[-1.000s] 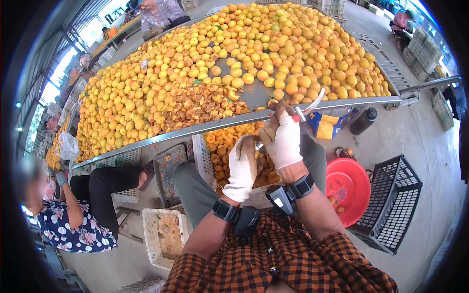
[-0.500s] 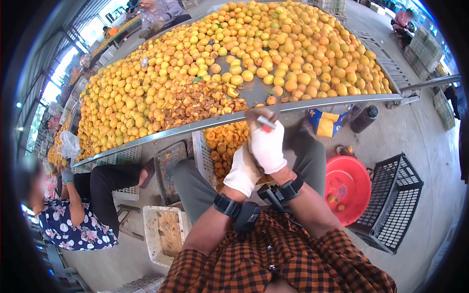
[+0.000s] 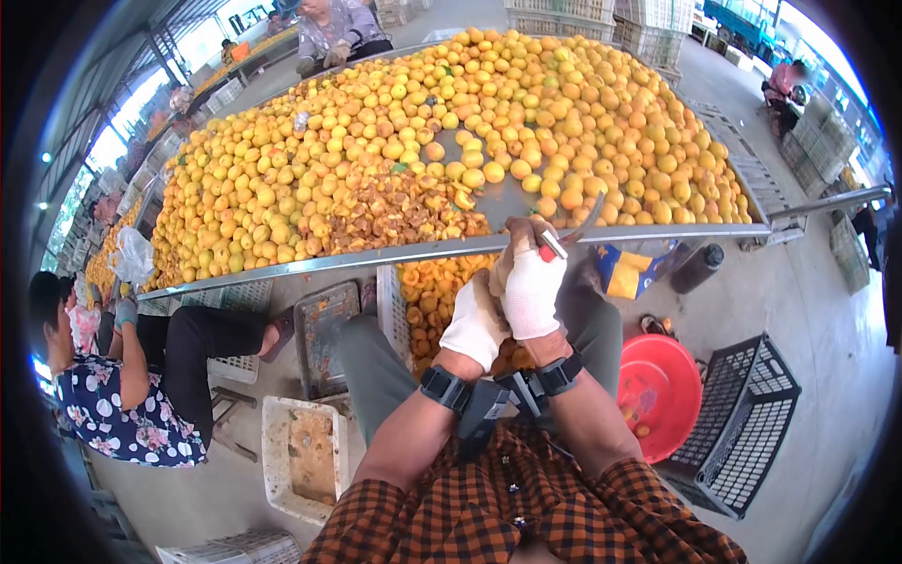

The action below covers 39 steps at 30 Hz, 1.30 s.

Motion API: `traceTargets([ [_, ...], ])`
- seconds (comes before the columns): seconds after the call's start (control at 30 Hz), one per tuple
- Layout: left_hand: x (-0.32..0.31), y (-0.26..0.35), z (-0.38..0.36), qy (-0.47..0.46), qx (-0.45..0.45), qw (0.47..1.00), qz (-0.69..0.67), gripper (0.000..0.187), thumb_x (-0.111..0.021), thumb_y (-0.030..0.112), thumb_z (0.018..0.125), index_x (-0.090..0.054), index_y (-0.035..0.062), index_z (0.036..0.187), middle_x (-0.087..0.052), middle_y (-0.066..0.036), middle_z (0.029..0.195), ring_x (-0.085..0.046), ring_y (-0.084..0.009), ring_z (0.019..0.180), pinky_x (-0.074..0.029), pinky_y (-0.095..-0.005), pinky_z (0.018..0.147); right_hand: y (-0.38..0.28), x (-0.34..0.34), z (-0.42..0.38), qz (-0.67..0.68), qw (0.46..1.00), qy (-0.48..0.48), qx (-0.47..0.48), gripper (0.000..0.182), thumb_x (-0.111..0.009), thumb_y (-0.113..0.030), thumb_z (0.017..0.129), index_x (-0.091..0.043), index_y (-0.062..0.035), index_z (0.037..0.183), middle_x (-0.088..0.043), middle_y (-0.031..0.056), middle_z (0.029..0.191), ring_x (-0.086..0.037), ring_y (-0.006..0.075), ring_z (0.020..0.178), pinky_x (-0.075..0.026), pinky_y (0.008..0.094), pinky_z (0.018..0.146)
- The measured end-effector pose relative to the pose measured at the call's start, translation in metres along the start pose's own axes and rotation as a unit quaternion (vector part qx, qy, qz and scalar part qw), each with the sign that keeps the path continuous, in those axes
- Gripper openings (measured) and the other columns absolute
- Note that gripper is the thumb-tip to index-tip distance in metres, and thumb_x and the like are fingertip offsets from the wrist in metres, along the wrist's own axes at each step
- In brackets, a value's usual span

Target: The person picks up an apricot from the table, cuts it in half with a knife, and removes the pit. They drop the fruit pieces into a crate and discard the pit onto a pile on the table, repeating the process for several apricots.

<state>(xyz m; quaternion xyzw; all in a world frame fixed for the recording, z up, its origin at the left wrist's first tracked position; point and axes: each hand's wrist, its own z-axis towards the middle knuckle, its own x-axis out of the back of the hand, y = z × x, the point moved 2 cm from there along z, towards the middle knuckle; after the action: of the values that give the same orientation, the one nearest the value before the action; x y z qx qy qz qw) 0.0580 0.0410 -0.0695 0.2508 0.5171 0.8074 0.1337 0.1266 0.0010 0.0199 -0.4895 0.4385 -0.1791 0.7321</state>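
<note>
My right hand point(image 3: 533, 282), in a white glove with stained fingers, is closed around a small knife point(image 3: 551, 246). Its curved blade points up and to the right, over the table's metal rim. Pressed against it on the left is my left hand point(image 3: 475, 320), also gloved, with its fingers curled inward; whatever they hold is hidden. Both hands are above my lap, just in front of the rim. Below them, a white crate point(image 3: 390, 305) holds halved apricots point(image 3: 434, 301). Beyond the rim lie whole apricots point(image 3: 639, 141) and a heap of split, brownish apricot pieces point(image 3: 399, 209).
The metal table rim point(image 3: 376, 252) runs across in front of me. On the right are a red basin point(image 3: 672, 399), a black crate point(image 3: 742, 423) and a dark bottle point(image 3: 698, 270). A dirty white tub point(image 3: 305, 456) and a co-worker point(image 3: 132, 395) are on the left.
The view has shifted, so the table appears lower. The knife has turned in my right hand, and its blade now shows clearly, pointing up and right. My hands remain together.
</note>
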Motion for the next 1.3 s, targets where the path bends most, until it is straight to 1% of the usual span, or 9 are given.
traceTargets([
  [0.13, 0.031, 0.046, 0.027, 0.071, 0.228, 0.957, -0.165, 0.025, -0.046, 0.028, 0.094, -0.052, 0.0041, 0.089, -0.054, -0.006, 0.070, -0.051, -0.0140, 0.054, -0.040, -0.0258, 0.045, 0.014, -0.012, 0.030, 0.001, 0.998, -0.002, 0.064, 0.022, -0.055, -0.020, 0.091, -0.057, 0.0002, 0.101, -0.042, -0.0029, 0.055, -0.034, 0.0064, 0.041, -0.028, 0.0244, 0.039],
  [0.17, 0.035, 0.033, 0.040, 0.120, 0.366, 0.803, -0.456, 0.023, -0.047, 0.027, 0.093, -0.052, 0.0057, 0.089, -0.054, -0.008, 0.072, -0.049, -0.0127, 0.053, -0.039, -0.0256, 0.044, 0.004, -0.015, 0.037, -0.009, 0.999, -0.020, 0.035, 0.023, -0.053, -0.020, 0.092, -0.056, 0.0010, 0.101, -0.040, -0.0026, 0.054, -0.032, 0.0067, 0.040, -0.028, 0.0258, 0.039],
  [0.23, 0.056, 0.012, 0.060, 0.103, 0.374, 0.779, -0.492, 0.015, -0.052, 0.021, 0.092, -0.052, 0.0060, 0.094, -0.058, -0.006, 0.078, -0.047, -0.0095, 0.049, -0.039, -0.0201, 0.042, -0.014, -0.023, 0.041, 0.076, 0.996, -0.013, -0.045, 0.024, -0.051, -0.020, 0.093, -0.055, 0.0017, 0.102, -0.036, -0.0022, 0.051, -0.028, 0.0071, 0.038, -0.026, 0.0251, 0.038],
  [0.4, 0.086, 0.019, 0.092, 0.069, 0.376, 0.839, -0.388, 0.024, -0.051, 0.009, 0.090, -0.048, 0.0034, 0.113, -0.055, -0.007, 0.083, -0.048, -0.0091, 0.054, -0.039, -0.0200, 0.043, 0.020, -0.017, 0.065, -0.090, 0.967, -0.160, -0.178, 0.019, -0.059, -0.021, 0.087, -0.062, -0.0027, 0.090, -0.051, -0.0009, 0.062, -0.044, 0.0098, 0.048, -0.033, 0.0244, 0.044],
  [0.57, 0.089, 0.033, 0.106, -0.184, 0.310, 0.917, -0.172, 0.063, -0.055, -0.002, 0.076, -0.035, 0.0043, 0.135, -0.056, -0.006, 0.089, -0.050, -0.0095, 0.058, -0.038, -0.0198, 0.046, 0.051, -0.024, 0.084, -0.180, 0.875, -0.319, -0.316, 0.018, -0.059, -0.020, 0.087, -0.063, -0.0035, 0.094, -0.057, 0.0008, 0.065, -0.049, 0.0083, 0.052, -0.038, 0.0242, 0.047],
  [0.67, 0.090, 0.035, 0.108, -0.179, 0.262, 0.935, -0.157, 0.066, -0.056, 0.000, 0.076, -0.031, 0.0018, 0.137, -0.059, -0.010, 0.097, -0.052, -0.0095, 0.060, -0.039, -0.0200, 0.048, 0.072, -0.033, 0.082, -0.138, 0.947, -0.260, -0.130, 0.017, -0.059, -0.021, 0.088, -0.060, -0.0040, 0.089, -0.052, 0.0009, 0.057, -0.046, 0.0101, 0.041, -0.037, 0.0254, 0.040],
  [0.8, 0.103, 0.028, 0.119, -0.111, 0.269, 0.949, -0.124, 0.066, -0.058, 0.003, 0.076, -0.030, -0.0037, 0.136, -0.056, -0.018, 0.115, -0.055, -0.0108, 0.063, -0.041, -0.0210, 0.049, 0.064, -0.012, 0.079, -0.035, 0.966, -0.113, -0.230, 0.015, -0.059, -0.019, 0.087, -0.056, -0.0057, 0.081, -0.045, -0.0020, 0.052, -0.042, 0.0108, 0.038, -0.033, 0.0252, 0.037],
  [0.9, 0.118, -0.012, 0.141, -0.020, 0.191, 0.975, 0.115, 0.066, -0.064, 0.013, 0.076, -0.035, -0.0062, 0.132, -0.057, -0.019, 0.114, -0.059, -0.0214, 0.089, -0.049, -0.0286, 0.076, 0.043, 0.006, 0.062, -0.161, 0.954, -0.160, -0.193, 0.018, -0.060, -0.021, 0.086, -0.061, -0.0024, 0.088, -0.050, -0.0025, 0.058, -0.046, 0.0069, 0.048, -0.036, 0.0241, 0.044],
  [1.3, 0.012, -0.033, 0.244, -0.166, 0.069, 0.801, 0.571, 0.047, -0.061, 0.027, 0.073, -0.057, 0.0123, 0.117, -0.050, -0.015, 0.122, -0.047, -0.0356, 0.114, -0.040, -0.0424, 0.093, 0.059, 0.081, 0.038, 0.020, 0.943, -0.076, -0.322, 0.023, -0.059, -0.013, 0.087, -0.058, -0.0012, 0.107, -0.051, -0.0011, 0.065, -0.042, 0.0072, 0.040, -0.035, 0.0228, 0.037],
])
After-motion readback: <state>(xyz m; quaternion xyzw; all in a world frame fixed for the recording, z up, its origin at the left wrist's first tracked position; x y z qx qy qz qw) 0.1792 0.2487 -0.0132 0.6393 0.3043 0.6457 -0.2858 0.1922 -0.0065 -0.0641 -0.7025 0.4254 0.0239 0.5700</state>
